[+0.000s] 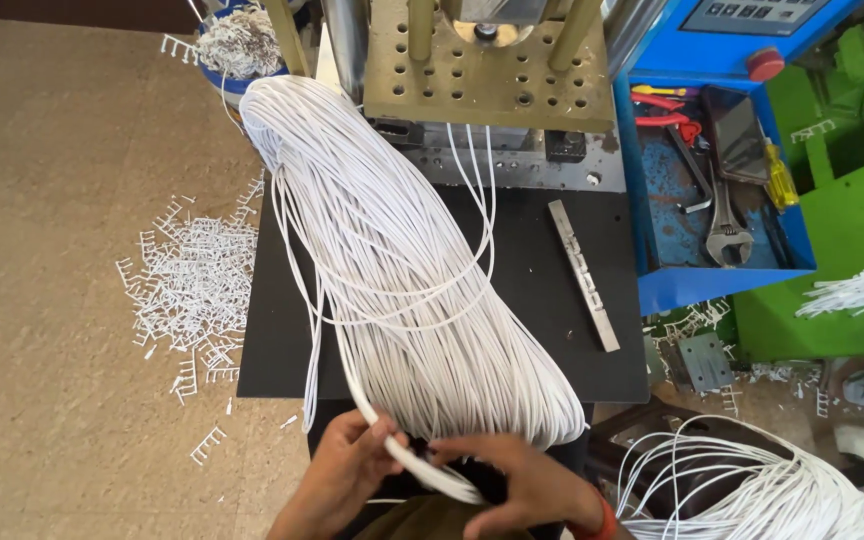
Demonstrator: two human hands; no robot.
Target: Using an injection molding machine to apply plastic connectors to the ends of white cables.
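Carefully, both hands pinch a few white cords at the near end of the big bundle (402, 270) lying on the black surface (542, 300): left hand (347, 465) and right hand (522, 480) each closed on the strands; keeping them separated from the mass should avoid tangles.

A large bundle of cables (402, 260) lies diagonally across the worktop (542, 290), its near end held by the left hand (347, 465) and right hand (517, 480), with a metal bar (584, 275) to its right. Behind stands a press machine (487, 60); right of that, a tool tray (712, 190) (wrench (724, 225) inside). Plastic scraps (192, 285) litter the floor (62, 300) to the left.
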